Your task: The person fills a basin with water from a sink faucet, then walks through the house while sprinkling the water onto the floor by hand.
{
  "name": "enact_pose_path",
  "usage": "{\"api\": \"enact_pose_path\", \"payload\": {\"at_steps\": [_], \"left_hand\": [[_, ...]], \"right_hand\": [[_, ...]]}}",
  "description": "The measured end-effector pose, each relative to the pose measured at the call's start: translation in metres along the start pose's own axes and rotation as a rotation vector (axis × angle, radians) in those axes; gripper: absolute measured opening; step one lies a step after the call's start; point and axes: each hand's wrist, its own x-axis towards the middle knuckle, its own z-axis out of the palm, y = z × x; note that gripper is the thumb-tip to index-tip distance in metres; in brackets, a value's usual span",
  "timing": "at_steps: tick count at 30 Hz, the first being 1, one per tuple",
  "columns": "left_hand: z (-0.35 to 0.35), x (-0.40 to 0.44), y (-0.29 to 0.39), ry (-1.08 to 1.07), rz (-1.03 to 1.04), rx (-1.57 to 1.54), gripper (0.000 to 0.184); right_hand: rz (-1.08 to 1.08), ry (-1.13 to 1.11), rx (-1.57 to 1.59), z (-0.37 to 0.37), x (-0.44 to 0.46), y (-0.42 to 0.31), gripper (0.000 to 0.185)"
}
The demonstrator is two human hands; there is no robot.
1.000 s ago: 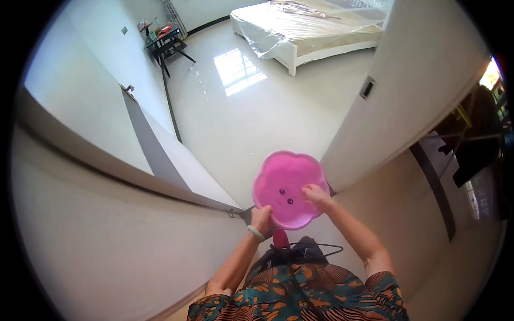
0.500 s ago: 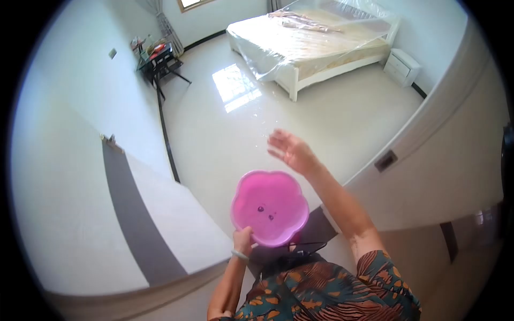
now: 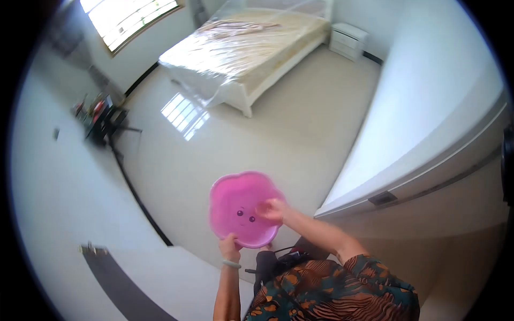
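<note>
A pink scalloped basin (image 3: 235, 195) with a printed face on its bottom is held out in front of my body. My left hand (image 3: 229, 246) grips its near rim, and a pale bracelet circles that wrist. Over the right part of the basin is my right hand (image 3: 272, 210), its fingers curled and blurred by motion. Whether those fingers hold anything is too blurred to tell.
A bed (image 3: 289, 40) under clear plastic stands ahead, with a white nightstand (image 3: 348, 40) beside it. A small dark table (image 3: 107, 120) with items stands at the left wall. Door edges with a latch (image 3: 93, 250) and a recessed handle (image 3: 383, 198) flank me.
My right hand has come back from out over the floor to above the basin. The view has moved further into the room, and my left hand still grips the rim.
</note>
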Motion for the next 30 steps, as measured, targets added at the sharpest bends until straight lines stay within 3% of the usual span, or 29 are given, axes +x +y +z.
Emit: {"api": "enact_pose_path", "payload": {"at_steps": [2,3,6,8,10,12,16,21,23,24,27,30], "left_hand": [[0.005,0.032,0.02,-0.086,-0.047,0.009,0.015],[0.005,0.057,0.027,-0.137,-0.097,0.002,0.022],[0.019,0.099,0.056,-0.188,-0.145,0.05,0.029],[0.039,0.126,0.082,-0.21,-0.114,0.1,0.029],[0.048,0.149,0.098,-0.283,-0.111,0.112,0.028],[0.054,0.175,0.114,-0.281,-0.136,0.123,0.024],[0.071,0.217,0.138,-0.339,-0.169,0.167,0.018],[0.098,0.257,0.159,-0.328,-0.191,0.144,0.021],[0.109,0.271,0.171,-0.326,-0.154,0.108,0.023],[0.116,0.281,0.178,-0.306,-0.148,0.095,0.023],[0.125,0.307,0.194,-0.207,-0.125,0.163,0.023],[0.148,0.349,0.207,-0.175,-0.093,0.148,0.021]], "right_hand": [[-0.106,-0.348,0.337,0.036,0.016,-0.094,0.037],[-0.555,-0.331,0.081,0.094,-0.022,-0.153,0.041],[-1.288,-0.71,0.022,0.176,-0.119,-0.328,0.026],[-1.284,-0.232,-0.048,0.187,-0.133,-0.36,0.019],[-1.205,-0.093,-0.214,0.189,-0.117,-0.322,0.018],[-1.034,-0.115,-0.453,0.16,-0.073,-0.287,0.016],[-0.581,-0.197,-0.249,0.143,-0.002,-0.204,0.016],[-0.434,-0.031,-0.463,0.185,0.074,-0.146,0.02],[-0.33,0.224,-0.523,0.197,0.109,-0.144,0.019],[-0.313,0.214,-0.539,0.201,0.127,-0.15,0.019],[-0.304,0.245,-0.441,0.199,0.196,-0.171,0.017],[-0.154,-0.173,0.396,0.213,0.227,-0.245,0.02]]}}
